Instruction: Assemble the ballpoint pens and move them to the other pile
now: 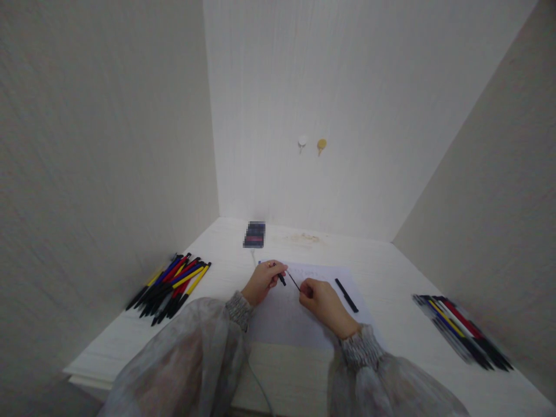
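Observation:
Above a white sheet of paper (282, 324), my left hand (263, 282) is closed around a short black pen part (281, 279), its end sticking out below the fingers. My right hand (321, 298) pinches a thin dark pen refill (294, 281). The refill slants up from my right fingertips to the tips of my left fingers; whether it touches them I cannot tell. Right of my right hand, a black pen piece (346, 295) lies on the paper. Faint marks show near the sheet's top edge.
A pile of coloured pens (174, 284) lies at the left. More pens (464, 333) lie side by side at the right. A blurred-out phone-like object (255, 234) with a cable lies at the back. Walls enclose the white table; two small hooks (321, 144) hang behind.

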Available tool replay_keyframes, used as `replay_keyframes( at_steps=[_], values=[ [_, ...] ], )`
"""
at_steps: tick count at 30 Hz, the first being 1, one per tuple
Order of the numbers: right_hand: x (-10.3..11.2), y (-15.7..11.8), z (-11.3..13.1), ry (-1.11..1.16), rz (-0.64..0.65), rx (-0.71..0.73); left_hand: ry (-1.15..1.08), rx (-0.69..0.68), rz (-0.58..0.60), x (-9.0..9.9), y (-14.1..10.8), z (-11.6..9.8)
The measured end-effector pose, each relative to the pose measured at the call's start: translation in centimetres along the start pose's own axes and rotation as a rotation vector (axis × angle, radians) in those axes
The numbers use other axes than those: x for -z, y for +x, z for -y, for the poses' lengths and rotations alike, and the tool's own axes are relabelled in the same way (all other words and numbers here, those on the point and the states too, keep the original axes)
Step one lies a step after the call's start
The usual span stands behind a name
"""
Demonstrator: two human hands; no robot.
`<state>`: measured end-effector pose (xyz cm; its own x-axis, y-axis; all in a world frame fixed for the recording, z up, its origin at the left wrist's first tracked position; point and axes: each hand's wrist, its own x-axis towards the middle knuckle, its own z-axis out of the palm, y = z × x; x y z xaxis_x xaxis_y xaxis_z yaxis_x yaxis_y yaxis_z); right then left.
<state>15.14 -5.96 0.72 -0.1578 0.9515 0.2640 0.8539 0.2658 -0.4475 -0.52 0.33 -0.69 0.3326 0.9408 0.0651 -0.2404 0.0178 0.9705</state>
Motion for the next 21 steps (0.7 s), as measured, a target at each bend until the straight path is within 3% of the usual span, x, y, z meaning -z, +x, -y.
replay_keyframes(
  at_steps=[6,13,18,21],
  values=[
    [0.1,0.2,-0.2,0.052,-0.097,0.111,0.064,-0.013,0.084,-0.3,-0.4,-0.3],
    [-0.8,0.4,-0.4,0.215,-0.117,0.047,0.046,-0.009,0.104,-0.7,-0.6,-0.5],
    [-1.3,0.6,-0.7,0.347,-0.132,-0.008,-0.165,-0.024,0.092,-0.9,-0.6,-0.9],
    [-1.3,0.7,-1.1,0.373,-0.143,-0.020,-0.384,-0.013,-0.026,-0.4,-0.2,-1.1]
  ],
)
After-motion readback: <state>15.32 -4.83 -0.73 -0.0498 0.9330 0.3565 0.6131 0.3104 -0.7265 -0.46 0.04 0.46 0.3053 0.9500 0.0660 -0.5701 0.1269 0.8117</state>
